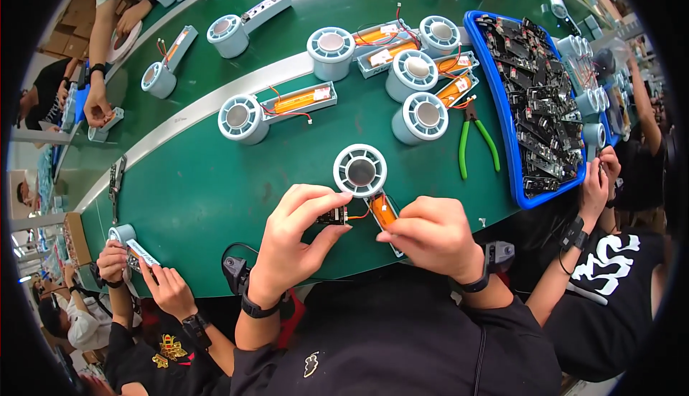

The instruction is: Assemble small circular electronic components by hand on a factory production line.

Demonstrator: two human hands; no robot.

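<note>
Left hand [298,229] pinches circuit board [333,216]; right hand [439,234] bunched over battery tray [397,250], grip unclear, best keep wires [361,217] slack.

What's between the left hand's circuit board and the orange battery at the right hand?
In the head view, thin wires lie between the circuit board and orange battery.

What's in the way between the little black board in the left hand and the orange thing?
Nothing big that I can see. Thin coloured wires cross the gap from the small black circuit board to the orange rectangular pack. The right hand is on the pack's other side.
</note>
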